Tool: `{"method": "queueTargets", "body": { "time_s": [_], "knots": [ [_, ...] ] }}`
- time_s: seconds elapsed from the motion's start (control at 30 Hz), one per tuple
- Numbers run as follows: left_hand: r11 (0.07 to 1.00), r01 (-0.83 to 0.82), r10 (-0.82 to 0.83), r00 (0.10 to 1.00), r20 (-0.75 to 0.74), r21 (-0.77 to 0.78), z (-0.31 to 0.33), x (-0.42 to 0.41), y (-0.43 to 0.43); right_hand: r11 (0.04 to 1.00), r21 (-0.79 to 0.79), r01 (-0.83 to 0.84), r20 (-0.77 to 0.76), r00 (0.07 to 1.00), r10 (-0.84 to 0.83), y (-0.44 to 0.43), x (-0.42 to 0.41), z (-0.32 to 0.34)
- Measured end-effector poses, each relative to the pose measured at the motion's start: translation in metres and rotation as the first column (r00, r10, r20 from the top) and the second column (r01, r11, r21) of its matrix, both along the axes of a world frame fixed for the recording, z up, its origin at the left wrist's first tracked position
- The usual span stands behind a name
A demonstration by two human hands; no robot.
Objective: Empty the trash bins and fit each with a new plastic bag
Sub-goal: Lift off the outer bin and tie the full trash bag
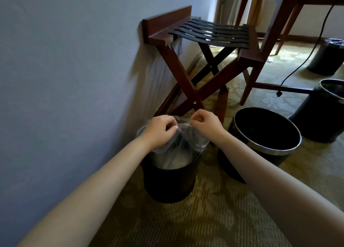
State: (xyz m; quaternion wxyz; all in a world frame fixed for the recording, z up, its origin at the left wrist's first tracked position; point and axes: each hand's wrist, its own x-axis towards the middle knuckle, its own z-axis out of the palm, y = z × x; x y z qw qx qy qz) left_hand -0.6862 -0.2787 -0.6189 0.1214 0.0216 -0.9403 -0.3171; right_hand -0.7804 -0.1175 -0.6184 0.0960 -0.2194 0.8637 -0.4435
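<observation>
A black round trash bin (169,183) stands on the carpet by the wall, with a clear plastic bag (188,144) draped in and over its mouth. My left hand (160,130) pinches the bag's edge above the bin's far rim. My right hand (205,123) pinches the same edge just to the right. The bag hangs loosely inside the bin, and something pale shows through it. A second black bin (266,135) with a metal rim stands to the right, with no bag visible in it.
A wooden folding luggage rack (201,41) with black straps stands against the wall behind the bins. Two more black bins (323,116) (327,56) sit at the right. A desk leg (260,47) and a black cable (305,60) cross the carpet there.
</observation>
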Motion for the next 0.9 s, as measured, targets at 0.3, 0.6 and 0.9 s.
{"method": "queueTargets", "body": {
  "time_s": [0.3,0.6,0.9],
  "knots": [
    [0.791,-0.18,0.13,0.983,0.127,0.585,0.05,0.006,-0.001,0.951,0.264,-0.16,-0.444,0.855,0.267,0.0,0.023,-0.004],
    [0.996,-0.059,0.038,0.967,0.254,0.073,0.038,0.01,-0.014,0.984,-0.015,-0.177,-0.326,0.931,0.162,0.013,0.01,0.004],
    [0.951,0.054,0.121,0.842,0.526,-0.305,-0.001,-0.001,-0.041,0.641,0.631,-0.437,0.352,0.898,0.265,0.046,-0.012,0.005]
  ]
}}
